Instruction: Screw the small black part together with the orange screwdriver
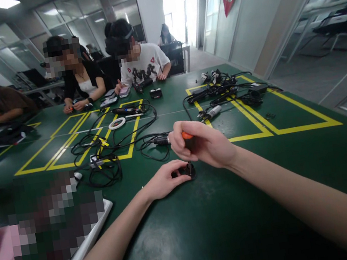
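My right hand (203,143) is closed around a screwdriver with an orange and black handle (187,135). Its tip end points down and is mostly hidden by my fingers. Below it, my left hand (167,178) grips a small black part (190,170) between thumb and fingers, low over the green table (237,207). The screwdriver's lower end is at or just above this part; whether they touch I cannot tell.
Coiled black cables (104,170) lie left of my hands, with a white tape roll (117,123) beyond. A heap of black devices and cables (220,90) is at the far right, near yellow tape outlines (252,136). A white-edged tablet-like object (88,236) sits at left. Several people are across the table.
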Demonstrator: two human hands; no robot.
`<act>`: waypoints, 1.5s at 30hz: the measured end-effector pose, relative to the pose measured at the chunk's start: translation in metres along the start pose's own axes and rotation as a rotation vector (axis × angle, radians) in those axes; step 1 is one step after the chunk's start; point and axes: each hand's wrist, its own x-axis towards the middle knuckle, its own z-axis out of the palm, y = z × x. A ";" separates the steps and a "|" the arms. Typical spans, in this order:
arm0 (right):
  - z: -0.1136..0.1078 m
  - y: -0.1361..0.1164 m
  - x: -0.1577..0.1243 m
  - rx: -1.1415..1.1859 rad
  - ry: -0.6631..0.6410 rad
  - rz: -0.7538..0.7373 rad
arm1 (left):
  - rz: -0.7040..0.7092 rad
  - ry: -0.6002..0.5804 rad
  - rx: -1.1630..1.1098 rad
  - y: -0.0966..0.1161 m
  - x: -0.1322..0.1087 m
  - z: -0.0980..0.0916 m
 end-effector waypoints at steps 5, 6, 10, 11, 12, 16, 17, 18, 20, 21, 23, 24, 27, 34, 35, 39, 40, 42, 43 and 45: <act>0.001 0.001 -0.001 0.039 0.025 0.006 | 0.010 -0.030 0.023 -0.001 -0.001 0.000; 0.001 0.001 -0.001 0.062 0.015 -0.001 | 0.012 -0.027 0.030 -0.001 -0.001 0.000; 0.000 0.001 -0.001 0.070 -0.004 -0.025 | 0.043 -0.040 0.060 0.002 -0.001 -0.001; 0.000 0.000 -0.001 0.057 0.002 -0.031 | 0.052 -0.045 0.066 0.002 -0.001 -0.002; -0.001 0.000 0.000 0.049 0.010 -0.036 | 0.058 -0.046 0.074 0.002 -0.001 -0.002; -0.001 -0.002 0.002 0.075 -0.001 -0.009 | 0.076 -0.041 0.123 0.000 -0.001 -0.003; 0.000 -0.002 0.002 0.090 -0.015 0.003 | 0.078 -0.038 0.135 0.000 -0.001 -0.003; 0.000 -0.002 0.001 0.106 -0.028 0.008 | 0.079 -0.035 0.144 -0.001 -0.001 -0.003; 0.000 0.000 0.000 0.124 -0.046 -0.005 | 0.077 -0.028 0.153 -0.002 -0.001 -0.003; 0.000 0.000 0.000 0.124 -0.047 -0.017 | 0.076 -0.027 0.155 -0.002 -0.001 -0.003; 0.000 0.002 -0.001 0.103 -0.031 -0.038 | 0.074 -0.028 0.158 -0.002 0.000 -0.003; 0.000 0.003 0.000 0.083 -0.017 -0.048 | 0.072 -0.028 0.161 -0.002 0.000 -0.002; 0.001 0.005 0.002 0.037 0.042 -0.067 | 0.069 -0.015 0.171 -0.001 0.001 -0.002; 0.005 0.008 -0.001 0.007 0.076 -0.063 | 0.071 0.009 0.171 -0.001 0.004 0.000; 0.005 0.008 -0.002 -0.008 0.092 -0.074 | 0.071 0.018 0.173 -0.001 0.005 0.000; -0.001 0.009 0.000 -0.056 0.206 -0.166 | 0.073 0.073 0.198 -0.002 0.006 0.000; -0.002 0.009 0.001 -0.066 0.223 -0.184 | 0.073 0.079 0.201 -0.002 0.006 0.000; -0.004 0.008 0.002 -0.091 0.235 -0.183 | 0.076 0.081 0.202 -0.002 0.007 0.000; -0.005 0.007 0.003 -0.099 0.235 -0.170 | 0.082 0.081 0.202 -0.003 0.007 0.000; -0.005 0.005 0.003 -0.102 0.231 -0.131 | 0.103 0.086 0.211 -0.003 0.008 0.000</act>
